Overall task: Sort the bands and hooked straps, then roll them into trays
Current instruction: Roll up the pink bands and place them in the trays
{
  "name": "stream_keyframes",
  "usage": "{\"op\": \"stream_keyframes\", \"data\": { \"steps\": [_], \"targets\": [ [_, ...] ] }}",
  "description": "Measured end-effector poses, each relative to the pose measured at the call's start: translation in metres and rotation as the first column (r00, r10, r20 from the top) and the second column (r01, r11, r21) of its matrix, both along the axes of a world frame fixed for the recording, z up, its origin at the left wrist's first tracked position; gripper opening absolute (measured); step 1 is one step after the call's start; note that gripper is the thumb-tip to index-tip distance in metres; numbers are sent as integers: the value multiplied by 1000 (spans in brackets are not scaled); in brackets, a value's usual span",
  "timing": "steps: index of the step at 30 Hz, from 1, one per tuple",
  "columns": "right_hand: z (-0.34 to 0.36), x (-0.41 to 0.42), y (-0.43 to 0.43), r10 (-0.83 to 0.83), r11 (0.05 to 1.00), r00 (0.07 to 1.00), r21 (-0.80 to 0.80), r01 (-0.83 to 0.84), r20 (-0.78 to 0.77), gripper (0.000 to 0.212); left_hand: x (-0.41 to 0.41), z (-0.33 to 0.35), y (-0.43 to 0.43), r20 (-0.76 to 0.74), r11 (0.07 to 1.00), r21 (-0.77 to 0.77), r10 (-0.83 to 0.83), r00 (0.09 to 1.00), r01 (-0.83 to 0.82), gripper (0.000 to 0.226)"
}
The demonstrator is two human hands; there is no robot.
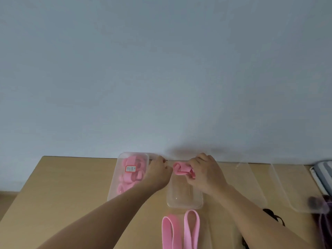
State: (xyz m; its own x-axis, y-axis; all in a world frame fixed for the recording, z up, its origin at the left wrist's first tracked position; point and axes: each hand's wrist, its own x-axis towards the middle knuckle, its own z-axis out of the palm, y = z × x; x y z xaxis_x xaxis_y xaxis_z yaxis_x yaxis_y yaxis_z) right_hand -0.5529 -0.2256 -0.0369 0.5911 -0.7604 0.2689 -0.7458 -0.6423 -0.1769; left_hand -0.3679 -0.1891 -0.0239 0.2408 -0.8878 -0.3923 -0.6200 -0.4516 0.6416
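Observation:
My right hand (pixel 203 174) grips a rolled pink band (pixel 180 169) above the far end of a clear middle tray (pixel 185 203). My left hand (pixel 158 172) is just left of the roll, its fingertips close to it; whether they touch it is unclear. A clear tray with a red-edged label (pixel 115 187) at the left holds several rolled pink bands (pixel 132 177). Two flat pink bands (pixel 179 230) lie looped on the table near the front edge.
The wooden table (pixel 62 203) stands against a pale wall. Two more clear trays (pixel 255 186) (pixel 294 191) sit to the right. Dark straps (pixel 274 215) and purple ones (pixel 325 212) lie at the right, beside striped fabric (pixel 323 173).

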Motion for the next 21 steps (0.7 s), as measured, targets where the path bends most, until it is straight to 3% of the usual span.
{"op": "stream_keyframes", "data": {
  "steps": [2, 7, 16, 21],
  "targets": [
    [-9, 5, -8, 8, 1000, 999, 23, -7, -37, 27, -4, -11, 0, 36, 995, 67, -72, 997, 70, 46],
    [-20, 11, -16, 10, 997, 996, 73, -4, -86, 27, -5, -25, 2, 85, 995, 40, -95, 992, 92, 39],
    [-11, 33, -12, -54, 999, 944, -15, 52, -327, 30, -4, -29, 4, 103, 996, 3, -84, 991, 84, 51],
    [-22, 25, -10, -118, 993, 937, -24, 117, -328, 29, -10, -25, 5, 179, 985, -37, -162, 971, 171, 58]
  ]
}}
